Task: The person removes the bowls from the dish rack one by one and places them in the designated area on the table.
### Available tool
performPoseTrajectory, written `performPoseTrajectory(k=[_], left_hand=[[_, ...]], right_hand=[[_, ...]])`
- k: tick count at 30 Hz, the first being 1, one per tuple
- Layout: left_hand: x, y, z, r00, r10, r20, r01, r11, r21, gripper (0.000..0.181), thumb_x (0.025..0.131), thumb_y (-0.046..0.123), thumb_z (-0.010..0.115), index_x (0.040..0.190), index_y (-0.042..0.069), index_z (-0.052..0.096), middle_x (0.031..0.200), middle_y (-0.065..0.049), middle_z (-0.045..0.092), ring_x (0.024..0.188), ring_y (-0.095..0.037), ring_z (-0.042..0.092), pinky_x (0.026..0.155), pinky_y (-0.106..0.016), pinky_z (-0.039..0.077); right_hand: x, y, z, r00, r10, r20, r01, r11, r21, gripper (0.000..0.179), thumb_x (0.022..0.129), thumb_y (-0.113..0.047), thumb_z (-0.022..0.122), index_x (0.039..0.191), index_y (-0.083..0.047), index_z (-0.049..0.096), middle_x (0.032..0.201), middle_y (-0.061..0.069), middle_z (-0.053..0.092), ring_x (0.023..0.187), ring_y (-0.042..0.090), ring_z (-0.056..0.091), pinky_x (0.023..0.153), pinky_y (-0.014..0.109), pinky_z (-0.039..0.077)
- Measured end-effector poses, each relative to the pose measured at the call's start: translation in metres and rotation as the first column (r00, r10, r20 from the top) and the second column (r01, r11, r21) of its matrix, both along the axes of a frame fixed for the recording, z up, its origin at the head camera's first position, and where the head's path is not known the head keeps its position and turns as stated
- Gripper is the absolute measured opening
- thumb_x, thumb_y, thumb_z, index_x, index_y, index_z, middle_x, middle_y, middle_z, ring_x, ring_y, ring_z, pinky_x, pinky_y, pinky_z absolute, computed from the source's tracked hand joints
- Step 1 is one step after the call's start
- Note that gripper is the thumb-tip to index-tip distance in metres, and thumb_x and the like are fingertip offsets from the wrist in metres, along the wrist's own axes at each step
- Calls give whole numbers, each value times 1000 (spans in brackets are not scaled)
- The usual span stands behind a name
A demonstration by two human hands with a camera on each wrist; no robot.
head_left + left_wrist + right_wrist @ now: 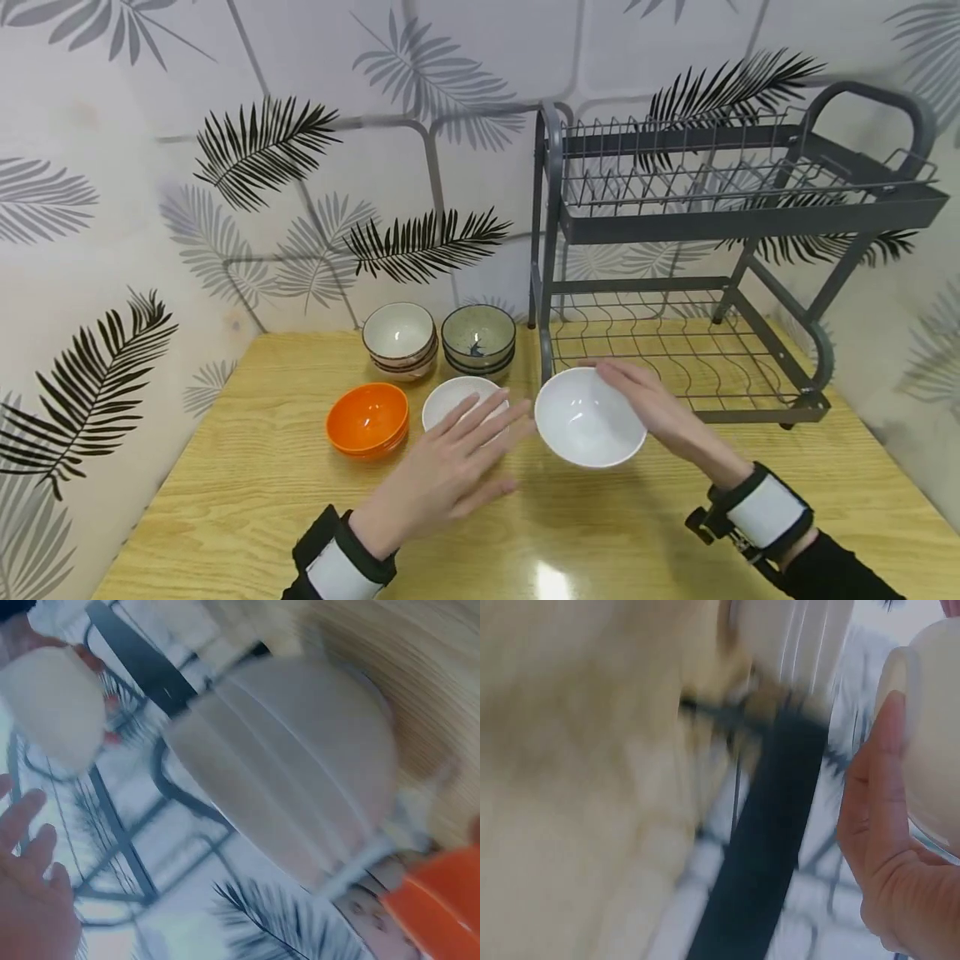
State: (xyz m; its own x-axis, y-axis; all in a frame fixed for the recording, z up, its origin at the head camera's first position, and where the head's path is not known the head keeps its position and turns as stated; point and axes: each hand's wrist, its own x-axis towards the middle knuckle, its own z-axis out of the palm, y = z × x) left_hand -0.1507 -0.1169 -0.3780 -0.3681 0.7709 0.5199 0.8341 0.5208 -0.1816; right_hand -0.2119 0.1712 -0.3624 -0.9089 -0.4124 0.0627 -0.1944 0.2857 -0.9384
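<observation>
My right hand (648, 404) grips a white bowl (588, 417) by its rim, raised in front of the dish rack with its inside facing the head camera. The right wrist view shows that hand (889, 840) with fingers and thumb about the white bowl (939, 735). My left hand (446, 475) is spread, holding nothing, and in the head view it partly covers a stack of white bowls (453, 392). In the left wrist view the stacked white bowls (292, 765) stand apart from the left hand (34, 881).
A two-tier dark dish rack (750, 223) stands at the right, against the patterned wall. Orange bowls (367, 419) are stacked at the left on the wooden table (247, 500). Behind are stacked brown-rimmed bowls (400, 333) and grey-green bowls (480, 337).
</observation>
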Motion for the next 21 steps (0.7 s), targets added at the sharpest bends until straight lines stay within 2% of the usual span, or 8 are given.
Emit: performPoseTrajectory(k=[3,6,11,14,17,21], left_hand=[[6,11,1,996,-83,-35,82,996,-43,54,96,40,54,140,11,50,148,-6,42,140,-24,26,115,-44,27],[10,17,2,987,-150,-57,145,986,-80,43,92,34,61,130,14,60,139,0,54,136,-20,34,115,-39,29],[15,17,5,976,-218,6,218,973,-69,21,89,22,66,108,17,72,114,6,70,117,-11,56,107,-30,40],[16,15,4,973,-226,50,228,973,-45,12,86,21,68,97,17,73,102,8,73,101,-8,63,97,-24,49],[14,11,3,975,-218,45,219,975,-31,9,84,22,70,91,17,74,94,9,74,90,-6,66,87,-21,54],[10,3,3,980,-191,48,192,981,-19,11,82,22,72,91,16,74,92,9,74,86,-6,66,82,-22,56]], right_hand=[[11,-20,-9,995,75,66,-70,995,-72,51,107,-29,28,142,7,38,116,30,58,84,25,67,63,29,60],[19,-34,-15,986,124,116,-107,984,-141,50,107,-27,28,141,8,38,113,27,59,81,21,67,60,25,59],[28,-42,-20,970,161,184,-123,972,-200,52,107,-31,28,141,7,38,118,26,57,87,20,66,64,24,59],[32,-42,-20,956,183,229,-134,968,-212,55,107,-35,28,144,6,34,122,27,53,90,23,64,67,29,59],[37,-40,-19,950,180,254,-134,973,-189,61,105,-40,28,147,4,27,129,29,44,92,26,63,71,38,60],[42,-36,-18,958,166,233,-131,978,-160,62,105,-41,28,149,3,23,139,31,29,99,34,60,78,49,58]])
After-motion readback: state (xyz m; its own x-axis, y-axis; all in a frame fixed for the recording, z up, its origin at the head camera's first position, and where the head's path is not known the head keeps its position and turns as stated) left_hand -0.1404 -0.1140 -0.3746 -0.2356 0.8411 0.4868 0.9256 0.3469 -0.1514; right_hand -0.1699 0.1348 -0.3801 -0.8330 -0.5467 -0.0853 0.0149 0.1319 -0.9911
